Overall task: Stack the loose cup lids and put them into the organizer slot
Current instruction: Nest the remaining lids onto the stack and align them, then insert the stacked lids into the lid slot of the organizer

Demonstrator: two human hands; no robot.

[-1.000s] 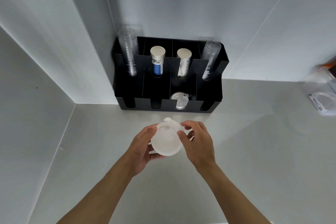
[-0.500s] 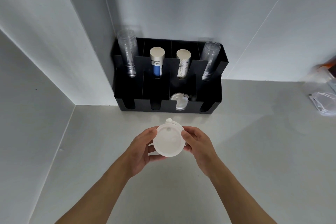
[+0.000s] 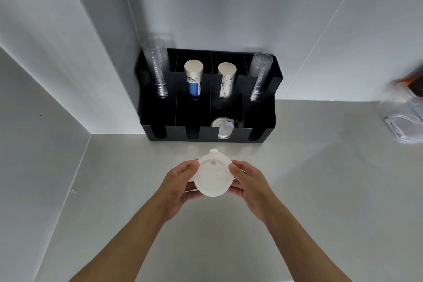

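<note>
A stack of white translucent cup lids sits between both hands above the counter, flat face tilted toward me. My left hand grips its left rim and my right hand grips its right rim. Behind them stands a black organizer against the wall. Its third front slot from the left holds more white lids. The other front slots look dark and I cannot see anything in them.
The organizer's back row holds two stacks of clear cups and two stacks of paper cups. A clear plastic bag lies at the far right of the grey counter. White walls close the left side and back.
My right hand has slid from over the top of the lid stack to its right rim. The stack sits more squarely between both hands.
</note>
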